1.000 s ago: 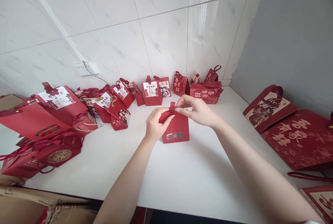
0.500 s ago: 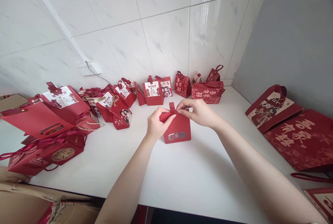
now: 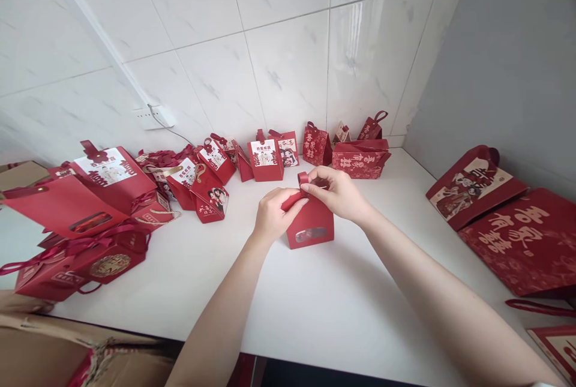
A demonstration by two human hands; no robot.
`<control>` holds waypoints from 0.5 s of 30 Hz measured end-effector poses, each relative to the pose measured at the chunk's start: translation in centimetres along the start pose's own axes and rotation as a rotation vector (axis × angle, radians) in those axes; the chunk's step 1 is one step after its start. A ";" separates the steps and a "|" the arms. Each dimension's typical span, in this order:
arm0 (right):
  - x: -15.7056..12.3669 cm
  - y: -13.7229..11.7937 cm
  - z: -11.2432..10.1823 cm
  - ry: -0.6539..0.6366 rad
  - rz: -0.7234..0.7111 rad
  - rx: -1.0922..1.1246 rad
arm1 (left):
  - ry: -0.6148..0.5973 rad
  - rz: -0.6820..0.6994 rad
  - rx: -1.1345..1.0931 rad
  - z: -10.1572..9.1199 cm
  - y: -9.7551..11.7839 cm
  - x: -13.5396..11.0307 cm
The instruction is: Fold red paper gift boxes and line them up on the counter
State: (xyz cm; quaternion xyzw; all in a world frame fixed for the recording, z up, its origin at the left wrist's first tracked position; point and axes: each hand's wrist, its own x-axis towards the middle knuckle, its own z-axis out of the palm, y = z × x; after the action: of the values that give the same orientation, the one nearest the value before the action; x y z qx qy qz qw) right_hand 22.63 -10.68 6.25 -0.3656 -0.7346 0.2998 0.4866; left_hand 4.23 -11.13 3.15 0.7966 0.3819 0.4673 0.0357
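Observation:
A small red gift box (image 3: 311,225) with a see-through oval window stands upright on the white table (image 3: 324,297). At its top left edge, my left hand (image 3: 275,214) pinches the box between thumb and fingers. My right hand (image 3: 338,194) is closed on the red strap (image 3: 303,179) that loops up from the box's top, thumb pressed against it. The fingertips of both hands nearly meet there. The far side of the box and some of my right fingers are hidden.
Several red gift boxes (image 3: 265,159) line the tiled wall. More boxes with ribbons (image 3: 108,261) crowd the left side. Larger red boxes (image 3: 517,243) lie at the right by a grey panel (image 3: 490,63). An open cardboard carton (image 3: 49,351) stands at the front left.
My right hand has shifted left and down slightly onto the strap, which now curls into a loop instead of standing straight. The box has moved a little to the right.

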 end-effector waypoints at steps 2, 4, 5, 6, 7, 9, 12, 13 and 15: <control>0.0 0.1 -0.1 0.000 0.025 0.012 | 0.002 -0.007 -0.013 0.0 0.0 0.0; 0.0 0.1 0.0 0.020 0.033 0.008 | -0.007 -0.021 -0.017 -0.1 0.1 0.1; 0.0 0.2 0.1 0.033 0.032 0.006 | -0.018 -0.031 -0.016 -0.2 0.2 0.1; 0.1 0.2 0.1 0.044 0.030 0.009 | -0.030 -0.043 -0.015 -0.3 0.3 0.2; 0.1 0.3 0.2 0.052 0.027 0.018 | -0.040 -0.057 -0.018 -0.3 0.4 0.2; 0.1 0.4 0.4 0.047 0.023 0.055 | -0.050 -0.083 -0.032 -0.3 0.5 0.2; 0.1 0.4 0.5 0.024 0.018 0.136 | -0.041 -0.124 -0.077 -0.1 0.7 0.1; 0.1 0.4 0.5 0.025 0.011 0.168 | -0.035 -0.139 -0.096 0.0 0.8 0.0; 0.1 0.4 0.3 0.020 0.001 0.216 | -0.027 -0.164 -0.129 0.0 0.8 0.0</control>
State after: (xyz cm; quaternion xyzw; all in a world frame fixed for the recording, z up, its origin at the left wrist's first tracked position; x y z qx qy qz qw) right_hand 22.45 -10.37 5.87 -0.3141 -0.6929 0.3738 0.5305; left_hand 4.74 -11.69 3.51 0.7649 0.4145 0.4755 0.1304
